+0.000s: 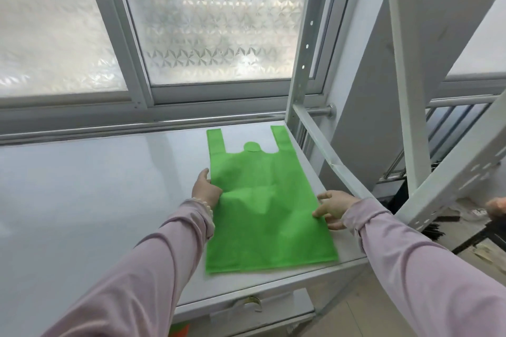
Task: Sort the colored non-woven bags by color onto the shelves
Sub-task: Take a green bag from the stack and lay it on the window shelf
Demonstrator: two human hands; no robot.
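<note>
Bag [260, 200], bright green w/ two handles, is lying flat on shelf [109, 200]; R hand [334, 208] touching its edge, fingers apart; L hand [205, 189] grip can't tell.

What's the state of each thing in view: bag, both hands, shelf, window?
green bag: lying flat on the shelf, handles toward the window, wrinkled near its left edge.
left hand: at the bag's left edge, fingers hidden by the fabric; grip unclear.
right hand: fingers spread, touching the bag's right edge.
white shelf: bears the bag near its right end.
window: frosted, appears closed.
</note>
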